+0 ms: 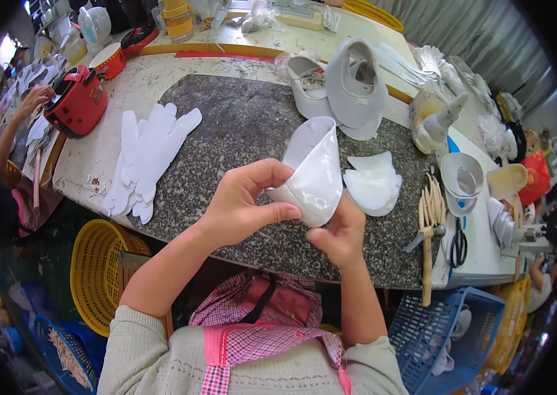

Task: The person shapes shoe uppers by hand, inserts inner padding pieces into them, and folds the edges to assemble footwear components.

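Above the dark speckled stone slab (226, 125), a glossy white shoe upper (321, 187) is held between both hands, curled into a cone shape. My left hand (245, 201) pinches its left edge between thumb and fingers. At its lower right edge, my right hand (343, 234) grips it with the thumb in front; some fingers are hidden behind it. Several white uppers (354, 92) stand stacked at the slab's far edge. Thin white curved pieces (376, 187) lie to the right of my hands. Over on the left, flat white strips (150, 161) are fanned in a pile.
A hammer (427, 263), a bundle of wooden sticks (432, 201) and black scissors (458, 247) lie right. A red pot-like container (79, 102) stands left, with another person's arm (12, 131) near it. Below are a yellow basket (81, 276) and a blue basket (416, 329).
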`<state>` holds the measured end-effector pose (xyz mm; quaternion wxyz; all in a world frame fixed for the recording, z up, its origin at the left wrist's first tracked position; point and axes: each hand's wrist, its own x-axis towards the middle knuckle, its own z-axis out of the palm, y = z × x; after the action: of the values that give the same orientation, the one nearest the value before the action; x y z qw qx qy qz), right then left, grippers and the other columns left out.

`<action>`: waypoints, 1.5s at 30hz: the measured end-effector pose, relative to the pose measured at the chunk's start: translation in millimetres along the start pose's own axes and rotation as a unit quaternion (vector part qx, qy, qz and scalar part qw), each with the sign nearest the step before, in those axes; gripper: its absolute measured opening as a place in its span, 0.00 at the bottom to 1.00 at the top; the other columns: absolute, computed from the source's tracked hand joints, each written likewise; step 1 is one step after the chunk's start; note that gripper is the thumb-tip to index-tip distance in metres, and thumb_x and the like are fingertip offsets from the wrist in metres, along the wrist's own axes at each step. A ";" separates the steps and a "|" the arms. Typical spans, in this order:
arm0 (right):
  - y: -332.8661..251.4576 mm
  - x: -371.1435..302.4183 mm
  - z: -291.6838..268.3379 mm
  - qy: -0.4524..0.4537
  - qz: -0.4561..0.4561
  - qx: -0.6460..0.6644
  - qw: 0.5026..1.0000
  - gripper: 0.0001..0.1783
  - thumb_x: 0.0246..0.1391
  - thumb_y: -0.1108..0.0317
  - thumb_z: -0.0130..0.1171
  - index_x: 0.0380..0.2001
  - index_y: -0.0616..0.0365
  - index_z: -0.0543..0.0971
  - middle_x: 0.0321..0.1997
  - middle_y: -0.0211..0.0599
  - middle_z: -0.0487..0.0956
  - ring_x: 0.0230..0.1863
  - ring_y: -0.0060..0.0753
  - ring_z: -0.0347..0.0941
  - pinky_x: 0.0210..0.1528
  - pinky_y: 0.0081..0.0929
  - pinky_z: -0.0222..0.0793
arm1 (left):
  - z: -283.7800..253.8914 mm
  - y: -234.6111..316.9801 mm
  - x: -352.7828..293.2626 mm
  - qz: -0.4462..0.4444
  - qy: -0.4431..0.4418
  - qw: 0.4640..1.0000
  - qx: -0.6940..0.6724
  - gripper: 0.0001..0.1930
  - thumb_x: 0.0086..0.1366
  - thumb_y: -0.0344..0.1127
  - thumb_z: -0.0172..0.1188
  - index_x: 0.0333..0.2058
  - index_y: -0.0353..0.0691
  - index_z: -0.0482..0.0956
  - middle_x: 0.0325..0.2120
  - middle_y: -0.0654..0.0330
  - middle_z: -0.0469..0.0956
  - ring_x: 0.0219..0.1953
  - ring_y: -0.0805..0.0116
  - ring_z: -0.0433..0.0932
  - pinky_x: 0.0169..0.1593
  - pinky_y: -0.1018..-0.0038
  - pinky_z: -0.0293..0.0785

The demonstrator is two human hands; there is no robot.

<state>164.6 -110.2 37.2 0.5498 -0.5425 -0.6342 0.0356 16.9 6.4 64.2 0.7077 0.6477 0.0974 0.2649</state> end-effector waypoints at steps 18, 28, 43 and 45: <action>-14.5 6.0 15.4 0.090 0.245 0.433 0.863 0.14 0.53 0.71 0.60 0.40 0.70 0.77 0.38 0.39 0.80 0.37 0.22 0.75 0.42 0.22 0.70 | -9.6 6.4 -8.8 0.002 -0.047 0.998 0.039 0.22 0.49 0.21 0.62 0.46 0.31 0.71 0.35 0.56 0.78 0.41 0.71 0.78 0.46 0.73 0.72; -5.0 15.6 31.2 0.195 0.380 0.644 0.635 0.19 0.57 0.65 0.54 0.47 0.69 0.70 0.45 0.44 0.75 0.45 0.36 0.74 0.48 0.34 0.71 | 1.1 -4.8 -2.0 -0.041 -0.004 0.999 0.019 0.29 0.53 0.25 0.64 0.54 0.26 0.64 0.41 0.55 0.76 0.44 0.72 0.75 0.46 0.75 0.72; -12.2 -4.2 31.2 0.225 0.231 0.474 0.819 0.11 0.55 0.64 0.59 0.32 0.63 0.76 0.33 0.31 0.76 0.31 0.19 0.70 0.35 0.17 0.65 | 6.9 -3.1 1.4 -0.038 0.109 0.993 -0.034 0.18 0.47 0.30 0.65 0.38 0.29 0.76 0.28 0.62 0.78 0.30 0.78 0.74 0.34 0.80 0.72; -5.1 -13.1 -16.7 0.136 0.108 -0.099 0.980 0.14 0.46 0.60 0.67 0.28 0.60 0.77 0.23 0.32 0.74 0.22 0.25 0.65 0.26 0.20 0.58 | -1.2 16.8 5.7 -0.001 0.048 0.957 0.287 0.12 0.45 0.36 0.65 0.25 0.32 0.78 0.15 0.59 0.73 0.21 0.81 0.73 0.23 0.78 0.66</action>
<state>171.0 -131.1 38.5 0.5676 -0.6589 -0.4919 -0.0423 16.9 10.7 81.6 0.4867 0.8100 0.2043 0.2556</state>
